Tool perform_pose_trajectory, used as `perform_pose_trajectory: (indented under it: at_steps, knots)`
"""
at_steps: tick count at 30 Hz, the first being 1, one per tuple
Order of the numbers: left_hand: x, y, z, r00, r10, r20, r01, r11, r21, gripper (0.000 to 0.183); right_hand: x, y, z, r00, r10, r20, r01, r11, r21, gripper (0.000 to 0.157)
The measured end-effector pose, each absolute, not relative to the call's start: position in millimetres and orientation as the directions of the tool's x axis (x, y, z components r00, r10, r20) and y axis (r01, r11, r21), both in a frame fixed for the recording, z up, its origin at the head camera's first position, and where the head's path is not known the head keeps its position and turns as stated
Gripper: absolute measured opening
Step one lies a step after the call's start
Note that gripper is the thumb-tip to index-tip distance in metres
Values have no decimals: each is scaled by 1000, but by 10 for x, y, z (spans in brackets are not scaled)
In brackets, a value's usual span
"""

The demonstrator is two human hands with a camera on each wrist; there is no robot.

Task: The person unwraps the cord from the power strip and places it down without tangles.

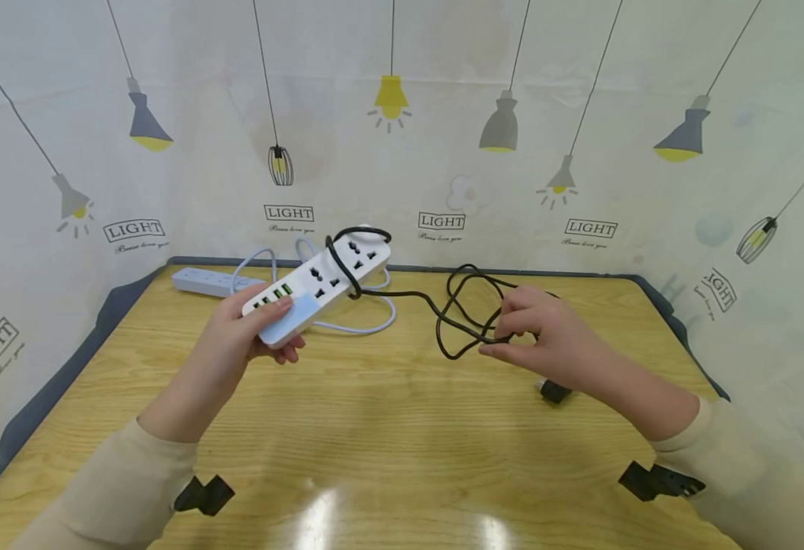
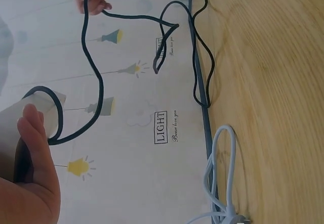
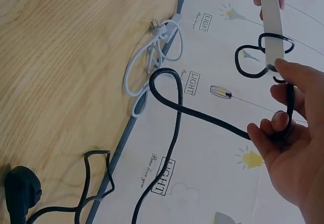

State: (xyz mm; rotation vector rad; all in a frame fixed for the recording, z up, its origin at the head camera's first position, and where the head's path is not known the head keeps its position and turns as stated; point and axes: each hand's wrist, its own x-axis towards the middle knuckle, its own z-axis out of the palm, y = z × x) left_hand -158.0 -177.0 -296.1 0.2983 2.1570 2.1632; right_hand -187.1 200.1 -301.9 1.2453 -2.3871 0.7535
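My left hand (image 1: 226, 344) grips the near end of a white power strip (image 1: 298, 313), thumb on top by its USB ports. The strip is tilted up above the table. A black cord (image 1: 408, 294) loops around its far end and runs right. Between thumb and fingers, my right hand (image 1: 553, 340) pinches this cord, with loose coils hanging beside it. The cord's black plug (image 1: 554, 391) lies on the table below the right hand; the right wrist view shows the plug (image 3: 21, 188) more closely. In that view the cord (image 3: 212, 120) bends through my right fingers.
A second, pale power strip (image 1: 202, 281) lies at the table's back left, with its light-blue cord (image 1: 356, 331) curling behind and below the held strip. The wooden table (image 1: 402, 428) ends at a wall covering (image 1: 347, 99) printed with lamps.
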Motion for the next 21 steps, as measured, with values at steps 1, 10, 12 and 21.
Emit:
perform_pose_trajectory:
  at_steps: [1, 10, 12, 21]
  knots:
    - [-1576, -1772, -2959, -977, 192, 92, 91, -14, 996, 27, -1874, 2011, -3012, -568, -641, 517, -821, 483, -304, 23]
    - [-1492, -1838, -2989, -925, 343, 165, 174, -2, 985, 25, -1972, 2136, -2965, -778, -466, 422, -617, 697, -367, 14]
    - [-1471, -1837, -2998, -908, 379, 176, 191, 3, 982, 24, -2012, 2144, -2947, -787, -447, 426, -599, 718, -354, 14]
    - [-1407, -1726, -3061, -828, 541, 146, 198, 39, 979, 36, -2135, 2022, -2800, -822, -379, 425, -534, 772, -344, 15]
